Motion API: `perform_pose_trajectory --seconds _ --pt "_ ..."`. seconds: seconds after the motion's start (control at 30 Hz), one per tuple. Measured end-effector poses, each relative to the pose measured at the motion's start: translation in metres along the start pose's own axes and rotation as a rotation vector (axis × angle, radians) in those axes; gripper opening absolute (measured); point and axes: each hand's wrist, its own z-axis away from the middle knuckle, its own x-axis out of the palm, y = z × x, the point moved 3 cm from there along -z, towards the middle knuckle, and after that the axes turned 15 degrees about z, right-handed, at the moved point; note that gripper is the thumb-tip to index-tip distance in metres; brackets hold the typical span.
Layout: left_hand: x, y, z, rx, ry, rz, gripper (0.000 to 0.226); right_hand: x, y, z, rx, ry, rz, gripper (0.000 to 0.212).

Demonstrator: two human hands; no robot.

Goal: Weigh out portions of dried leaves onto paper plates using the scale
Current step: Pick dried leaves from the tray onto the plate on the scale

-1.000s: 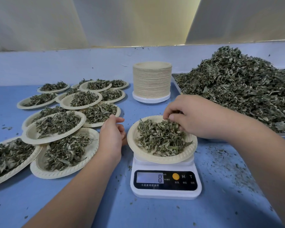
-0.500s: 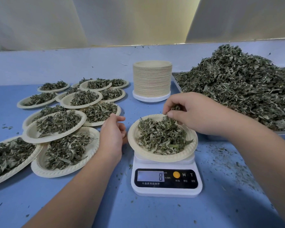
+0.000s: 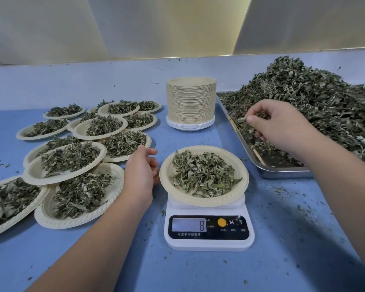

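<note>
A white kitchen scale (image 3: 208, 232) stands in the middle, its display reading 8. On it sits a paper plate (image 3: 238, 186) holding a heap of dried leaves (image 3: 202, 173). My left hand (image 3: 140, 175) hovers beside the plate's left rim, fingers loosely curled, holding nothing. My right hand (image 3: 280, 127) is over the front of the metal tray (image 3: 282, 172) and pinches a few dried leaves between thumb and fingers. A large leaf pile (image 3: 316, 102) fills that tray.
A tall stack of paper plates (image 3: 191, 102) stands behind the scale. Several filled plates (image 3: 72, 159) overlap on the blue table at the left. Leaf crumbs dot the table (image 3: 282, 239) right of the scale. A pale wall runs along the back.
My right hand has lifted off the plate on the scale and moved right and back to the tray, carrying a pinch of leaves. My left hand stays by the plate's rim.
</note>
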Motion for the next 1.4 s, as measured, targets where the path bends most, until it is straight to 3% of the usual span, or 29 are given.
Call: perform_pose_trajectory --seconds 0.17,0.4,0.63,1.2,1.3,1.4 --pt "0.001 0.0 0.0 -0.001 0.005 -0.007 0.032 0.004 0.03 -0.005 0.138 -0.001 0.16 0.012" --pt "0.001 0.0 0.001 -0.006 -0.005 0.002 0.03 0.013 0.044 -0.004 0.199 -0.091 0.236 0.013" --pt "0.001 0.0 0.001 0.003 -0.002 -0.011 0.031 0.018 0.048 -0.002 0.204 -0.187 0.212 0.016" --pt "0.0 -0.001 -0.001 -0.014 0.003 -0.005 0.028 0.023 0.039 -0.002 0.139 -0.174 0.307 0.013" --pt "-0.001 0.001 -0.001 -0.007 -0.005 -0.095 0.021 0.017 0.024 -0.002 0.072 -0.112 0.264 0.012" --pt "-0.002 0.012 0.003 0.13 0.019 -0.37 0.015 0.01 0.005 0.0 0.033 -0.157 0.211 0.017"
